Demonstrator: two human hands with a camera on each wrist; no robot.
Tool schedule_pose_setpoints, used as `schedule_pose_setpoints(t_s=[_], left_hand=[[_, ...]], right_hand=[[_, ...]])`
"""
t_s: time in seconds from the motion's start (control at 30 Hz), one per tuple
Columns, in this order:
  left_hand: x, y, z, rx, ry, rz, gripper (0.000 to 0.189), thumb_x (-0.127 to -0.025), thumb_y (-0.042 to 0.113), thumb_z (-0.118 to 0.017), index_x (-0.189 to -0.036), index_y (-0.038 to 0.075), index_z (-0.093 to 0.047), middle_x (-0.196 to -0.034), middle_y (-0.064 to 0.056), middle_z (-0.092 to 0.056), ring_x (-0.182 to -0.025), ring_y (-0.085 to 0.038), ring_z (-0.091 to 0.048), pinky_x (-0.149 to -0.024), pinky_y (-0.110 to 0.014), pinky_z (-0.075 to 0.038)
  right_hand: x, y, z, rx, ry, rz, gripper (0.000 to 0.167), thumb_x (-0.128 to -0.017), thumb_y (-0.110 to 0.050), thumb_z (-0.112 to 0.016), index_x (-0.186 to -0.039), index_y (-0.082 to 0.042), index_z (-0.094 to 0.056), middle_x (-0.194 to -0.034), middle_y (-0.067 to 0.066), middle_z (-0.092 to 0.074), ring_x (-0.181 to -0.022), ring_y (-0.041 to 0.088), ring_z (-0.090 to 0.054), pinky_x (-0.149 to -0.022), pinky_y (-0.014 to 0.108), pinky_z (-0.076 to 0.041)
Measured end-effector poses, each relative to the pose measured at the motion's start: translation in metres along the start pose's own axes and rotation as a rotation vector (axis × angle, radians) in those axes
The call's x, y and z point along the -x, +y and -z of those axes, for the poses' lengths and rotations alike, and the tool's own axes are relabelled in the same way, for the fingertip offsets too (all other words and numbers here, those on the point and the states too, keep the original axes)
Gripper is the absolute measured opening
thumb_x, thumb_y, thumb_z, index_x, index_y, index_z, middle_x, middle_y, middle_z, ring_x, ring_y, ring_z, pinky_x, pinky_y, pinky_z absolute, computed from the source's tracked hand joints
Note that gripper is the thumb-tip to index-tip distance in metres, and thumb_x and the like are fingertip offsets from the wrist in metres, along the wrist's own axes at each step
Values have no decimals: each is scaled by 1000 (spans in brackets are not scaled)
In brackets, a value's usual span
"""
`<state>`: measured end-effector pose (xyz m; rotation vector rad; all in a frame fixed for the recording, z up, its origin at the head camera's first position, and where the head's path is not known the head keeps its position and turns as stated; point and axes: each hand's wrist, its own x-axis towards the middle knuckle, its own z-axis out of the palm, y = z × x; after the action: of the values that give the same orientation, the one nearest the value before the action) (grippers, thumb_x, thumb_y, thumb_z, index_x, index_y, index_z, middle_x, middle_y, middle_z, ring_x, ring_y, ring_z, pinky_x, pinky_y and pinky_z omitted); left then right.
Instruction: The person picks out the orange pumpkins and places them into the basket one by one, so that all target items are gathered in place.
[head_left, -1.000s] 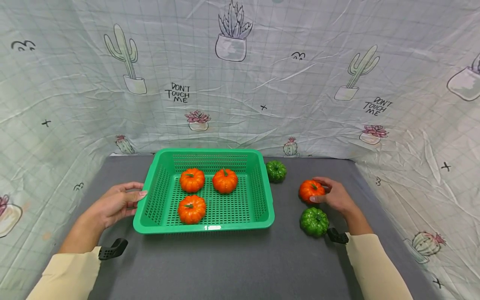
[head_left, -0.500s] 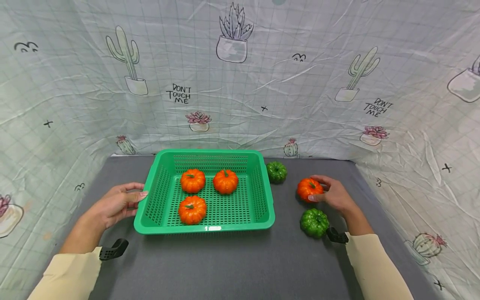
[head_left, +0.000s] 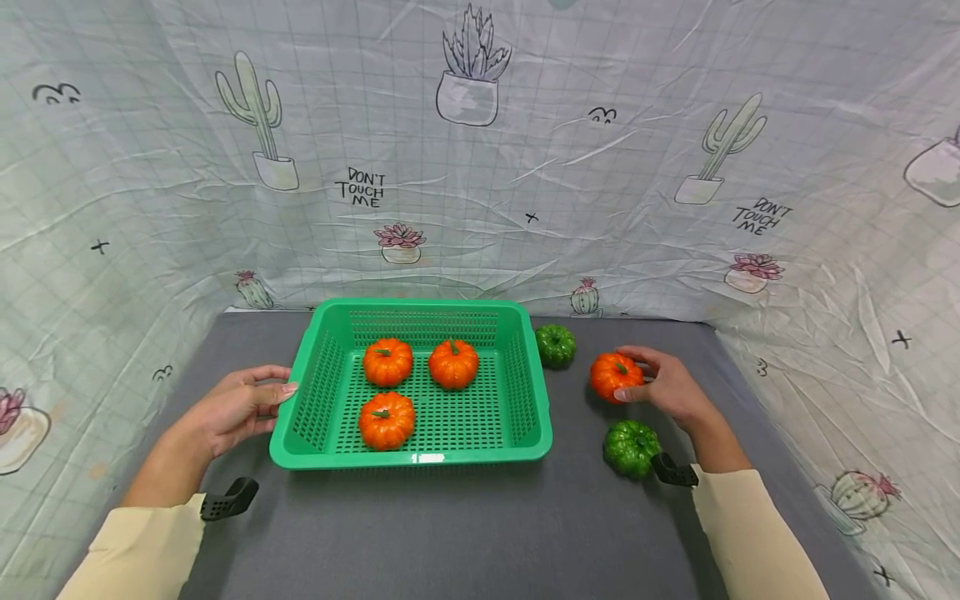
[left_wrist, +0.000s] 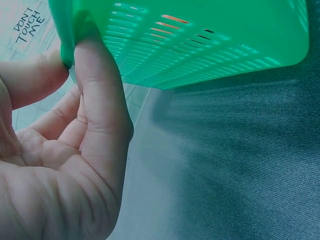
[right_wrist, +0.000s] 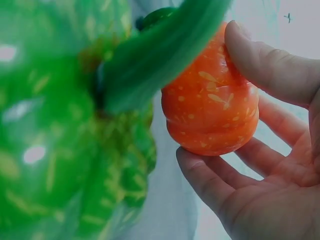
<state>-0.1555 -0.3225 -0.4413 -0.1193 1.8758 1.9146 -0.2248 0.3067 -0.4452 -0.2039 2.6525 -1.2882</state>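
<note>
My left hand (head_left: pixel 238 411) pinches the left rim of a green plastic basket (head_left: pixel 408 457), thumb on one side and fingers under the edge in the left wrist view. Inside the basket lie several small orange pumpkins, one at the back left (head_left: pixel 387 362), one at the back right (head_left: pixel 453 364) and one in front (head_left: pixel 386 421). To the right of the basket, my right hand (head_left: pixel 670 388) grips another orange pumpkin (right_wrist: pixel 212 107) between thumb and fingertips. A green pumpkin (head_left: pixel 632 449) sits just in front of that hand and looms large in the right wrist view.
A second green pumpkin (head_left: pixel 556 346) rests against the basket's right side, towards the back. The grey tabletop (head_left: pixel 450 533) is bounded at the back and sides by a pale cloth (head_left: pixel 480 167) printed with cacti.
My right hand has shifted slightly left and back, carrying the orange pumpkin with it. The left hand stays on the basket rim, and the basket keeps its place.
</note>
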Motion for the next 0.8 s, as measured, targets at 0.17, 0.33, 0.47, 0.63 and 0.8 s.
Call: schedule_pose_setpoints(t_s=[0.17,0.33,0.47,0.63,0.8], left_hand=[[0,0,0,-3,2,0,16,-106,16,-62,-120,20,-56,-97,7,-75,-87,-10,-73,-80,-32,-64],[0,-1,0,-3,-3,-1,18,-106,15,-62,-121,19,-55,-97,7,-75,-87,-10,-72,-80,-31,-64],[-1,-1,0,5,0,1,17,-106,15,-63,-120,20,-56,-96,7,-75,-86,-9,-72,-79,-31,-64],[0,-1,1,7,-2,0,16,-106,14,-62,-119,20,-57,-96,7,-75,-86,-9,-72,-79,-31,-64],[-1,-1,1,7,-4,-1,17,-106,15,-62,-120,19,-56,-97,7,-76,-87,-10,-73,-80,-31,-64]], right_hand=[[3,-9,0,-4,-12,15,75,-84,-11,-87,-151,-7,-52,-153,24,-52,-137,48,-51,-98,43,-54],[4,-17,-1,-10,-30,34,75,-83,-10,-87,-150,-7,-53,-150,25,-55,-135,48,-54,-94,36,-54],[5,-24,0,-38,-48,50,75,-82,-9,-88,-149,-7,-54,-149,25,-56,-134,46,-55,-91,31,-55],[6,-31,1,-59,-79,69,76,-82,-8,-88,-149,-6,-54,-149,25,-56,-133,45,-56,-90,28,-57],[5,-37,1,-69,-104,95,77,-80,-7,-89,-148,-5,-55,-149,25,-57,-135,47,-55,-90,26,-57]])
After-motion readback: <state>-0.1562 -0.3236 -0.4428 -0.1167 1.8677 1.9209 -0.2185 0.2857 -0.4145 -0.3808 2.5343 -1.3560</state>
